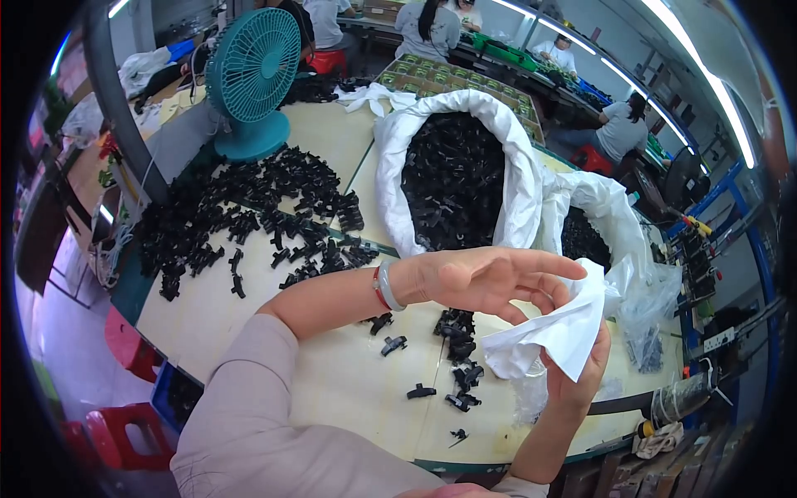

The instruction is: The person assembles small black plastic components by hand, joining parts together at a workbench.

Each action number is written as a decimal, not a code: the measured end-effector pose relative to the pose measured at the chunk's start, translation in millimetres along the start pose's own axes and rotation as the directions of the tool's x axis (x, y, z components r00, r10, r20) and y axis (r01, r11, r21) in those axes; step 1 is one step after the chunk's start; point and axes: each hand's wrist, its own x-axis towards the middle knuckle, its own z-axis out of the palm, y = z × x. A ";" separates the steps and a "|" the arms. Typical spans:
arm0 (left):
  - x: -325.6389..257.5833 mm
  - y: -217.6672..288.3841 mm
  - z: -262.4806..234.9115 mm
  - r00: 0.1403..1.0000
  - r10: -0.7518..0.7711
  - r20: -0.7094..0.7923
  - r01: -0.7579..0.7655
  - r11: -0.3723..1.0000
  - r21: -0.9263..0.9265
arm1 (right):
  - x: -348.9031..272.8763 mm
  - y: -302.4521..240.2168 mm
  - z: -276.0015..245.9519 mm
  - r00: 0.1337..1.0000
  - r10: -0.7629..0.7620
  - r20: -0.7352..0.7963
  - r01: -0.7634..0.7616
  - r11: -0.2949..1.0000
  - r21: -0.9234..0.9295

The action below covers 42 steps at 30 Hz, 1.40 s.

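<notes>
Above a pale worktable (249,315), just below an open white sack of black plastic parts (452,178), the person's right hand (581,365) grips a crumpled white cloth (556,332); the left hand (486,278), fingers spread, touches the cloth's upper edge.

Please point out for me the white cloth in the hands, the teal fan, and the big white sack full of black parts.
white cloth (558,332): head view, on its middle fold between the hands.
teal fan (252,70): head view, on the round front grille.
big white sack (521,178): head view, on the rolled-down right rim.
</notes>
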 end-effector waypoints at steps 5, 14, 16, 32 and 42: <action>-2.1 -3.2 -5.7 0.958 0.028 -0.284 0.043 0.970 0.241 | 2.3 -7.7 8.3 0.990 0.117 0.083 -0.113 0.992 -0.058; -2.6 24.0 12.5 0.808 0.136 -0.573 0.218 0.835 0.505 | 15.5 -16.5 5.4 0.902 0.268 0.338 -0.364 0.894 0.262; -5.2 24.0 6.9 0.799 0.099 -0.594 0.217 0.873 0.437 | 16.1 -16.8 3.1 0.904 0.269 0.331 -0.363 0.893 0.266; 0.4 8.6 24.5 0.810 0.150 -0.567 0.205 0.833 0.514 | 13.4 0.3 17.1 0.980 -0.148 0.130 0.184 0.920 -0.345; -4.3 -3.8 17.7 0.807 0.158 -0.569 0.186 0.846 0.499 | 19.6 11.2 10.7 0.503 -0.656 0.562 0.736 -0.016 -0.677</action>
